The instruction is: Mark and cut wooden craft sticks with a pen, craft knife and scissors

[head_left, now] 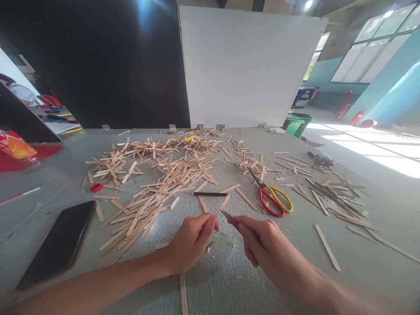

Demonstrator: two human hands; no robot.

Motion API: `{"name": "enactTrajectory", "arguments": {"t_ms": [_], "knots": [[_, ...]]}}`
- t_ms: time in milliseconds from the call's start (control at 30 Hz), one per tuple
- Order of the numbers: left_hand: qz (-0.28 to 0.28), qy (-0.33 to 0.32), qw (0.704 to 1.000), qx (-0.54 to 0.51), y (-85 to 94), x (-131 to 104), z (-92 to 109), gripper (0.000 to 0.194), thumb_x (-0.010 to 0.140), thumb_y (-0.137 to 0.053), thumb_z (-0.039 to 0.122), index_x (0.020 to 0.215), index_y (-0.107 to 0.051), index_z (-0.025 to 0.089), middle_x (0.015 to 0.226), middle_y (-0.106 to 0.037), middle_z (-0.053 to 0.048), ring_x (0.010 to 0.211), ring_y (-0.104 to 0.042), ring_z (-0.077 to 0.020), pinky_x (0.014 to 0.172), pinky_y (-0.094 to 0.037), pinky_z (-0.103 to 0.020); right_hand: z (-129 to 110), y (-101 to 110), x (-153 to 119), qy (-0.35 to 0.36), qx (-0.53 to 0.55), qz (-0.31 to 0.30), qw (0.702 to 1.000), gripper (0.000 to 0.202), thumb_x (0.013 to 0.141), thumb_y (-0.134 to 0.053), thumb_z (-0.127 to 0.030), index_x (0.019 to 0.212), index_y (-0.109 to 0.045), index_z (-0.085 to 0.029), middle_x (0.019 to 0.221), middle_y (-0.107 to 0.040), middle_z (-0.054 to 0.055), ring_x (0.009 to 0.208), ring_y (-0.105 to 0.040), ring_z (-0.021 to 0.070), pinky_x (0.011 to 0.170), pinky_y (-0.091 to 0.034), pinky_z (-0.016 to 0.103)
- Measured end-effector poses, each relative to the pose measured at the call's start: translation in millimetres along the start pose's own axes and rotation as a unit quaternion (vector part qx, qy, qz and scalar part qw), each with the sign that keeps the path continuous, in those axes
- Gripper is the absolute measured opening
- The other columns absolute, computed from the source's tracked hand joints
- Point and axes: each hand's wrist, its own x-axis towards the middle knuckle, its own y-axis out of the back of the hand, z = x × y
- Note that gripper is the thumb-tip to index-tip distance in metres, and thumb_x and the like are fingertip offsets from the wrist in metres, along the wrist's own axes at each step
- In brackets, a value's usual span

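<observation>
My left hand [193, 240] is closed on a short wooden stick [223, 204], which points up and to the right from between thumb and fingers. In my right hand [262, 238] is a small knife [230, 217], its blade tip close to the stick's side; whether they touch is hard to tell. A black pen [210, 194] lies just beyond both hands. Scissors [275, 199] with one red and one yellow handle rest to the right of the pen. Loose wooden sticks [144, 214] are heaped to the left and beyond my hands.
At the left lie a black phone [59, 243], a red ring [96, 187] and a red-and-white stick [21, 195]. Thin strips [341, 201] are scattered at the right. Black and white panels [246, 65] stand along the table's back edge; green bins [295, 124] are behind it. A person is far left.
</observation>
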Motion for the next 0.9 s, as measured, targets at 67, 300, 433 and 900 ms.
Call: {"name": "enactTrajectory", "arguments": {"t_ms": [67,300,433,900], "knots": [[-0.001,0.0,1.0,-0.008,0.0,0.1,1.2,0.044,0.109,-0.033,0.049,0.085,-0.054,0.019,0.05,-0.037,0.01,0.044,-0.034,-0.0108,0.049,-0.033,-0.023,-0.1,-0.2,0.1,0.004,0.0,0.001,1.0,0.041,0.111,-0.031,-0.042,0.087,-0.057,-0.022,0.054,-0.045,-0.007,0.053,-0.041,0.0119,0.056,-0.035,0.027],[-0.002,0.002,1.0,-0.024,0.2,0.9,5.9,0.042,0.109,-0.032,0.045,0.083,-0.054,0.02,0.05,-0.04,0.009,0.044,-0.034,-0.0108,0.049,-0.034,-0.023,1.4,-1.0,2.4,0.014,-0.018,0.009,1.0,0.041,0.111,-0.032,-0.042,0.092,-0.062,-0.022,0.054,-0.046,-0.006,0.053,-0.043,0.013,0.056,-0.034,0.028],[-0.007,0.001,1.0,-0.023,0.1,0.7,5.8,0.042,0.109,-0.033,0.045,0.083,-0.054,0.02,0.05,-0.038,0.009,0.045,-0.034,-0.0111,0.049,-0.034,-0.023,1.7,-1.6,2.1,0.016,-0.027,0.006,0.999,0.041,0.111,-0.031,-0.04,0.094,-0.064,-0.022,0.054,-0.045,-0.007,0.052,-0.042,0.0128,0.056,-0.033,0.029],[-0.024,-0.007,0.997,0.072,0.4,1.2,1.4,0.041,0.111,-0.024,0.044,0.086,-0.048,0.022,0.053,-0.034,0.01,0.046,-0.034,-0.0126,0.052,-0.033,-0.026,1.8,-3.4,0.5,-0.018,-0.074,0.017,0.997,0.04,0.109,-0.03,-0.04,0.085,-0.058,-0.023,0.058,-0.049,-0.004,0.056,-0.046,0.015,0.061,-0.037,0.031]]}}
